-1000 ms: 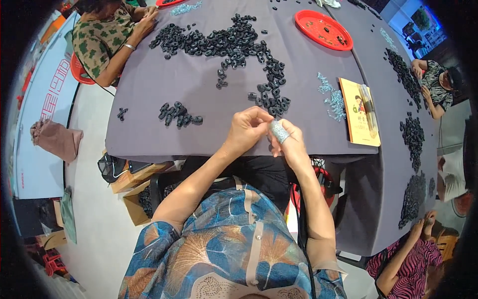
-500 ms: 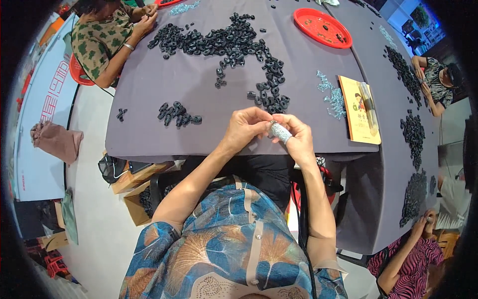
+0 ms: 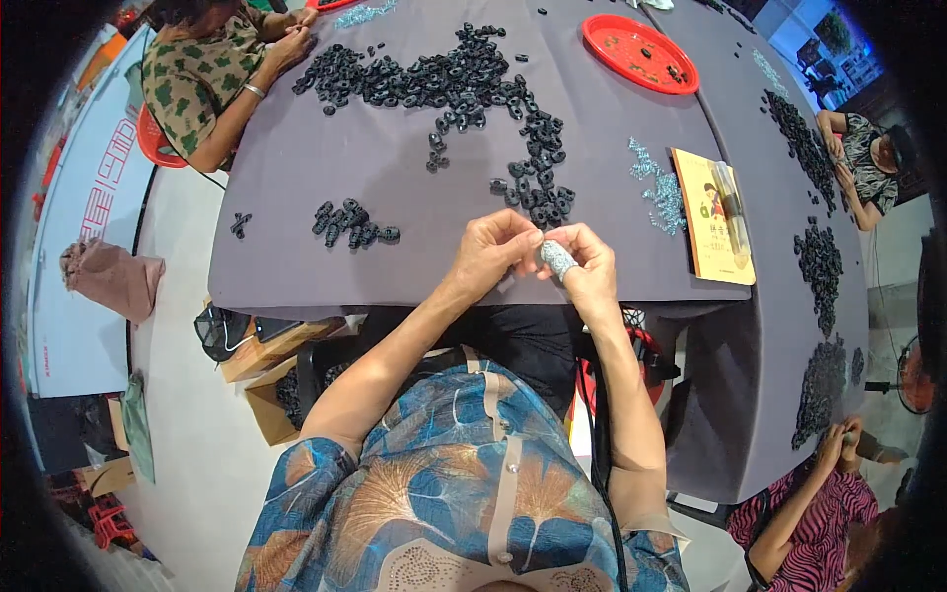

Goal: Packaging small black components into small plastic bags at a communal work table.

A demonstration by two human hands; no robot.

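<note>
My left hand and my right hand meet above the table's front edge, fingertips pinched together. Whatever lies between them is too small or too hidden to name. A grey-white speckled finger cover wraps one digit of my right hand. Just beyond my fingers, a trail of small black oval plastic parts leads back to a larger heap. Left of my hands sits a small cluster of black parts. Tiny silvery-blue pieces are scattered to the right.
A yellow booklet with a clear case on it lies at the right. A red tray holding a few parts is farther back. Other people sit at the far left, right and lower right. More black piles line the right table.
My hands have shifted slightly, and the right hand's covered digit has turned a little more upright. The fingertips remain together. At the lower right, the other person's hands moved slightly.
</note>
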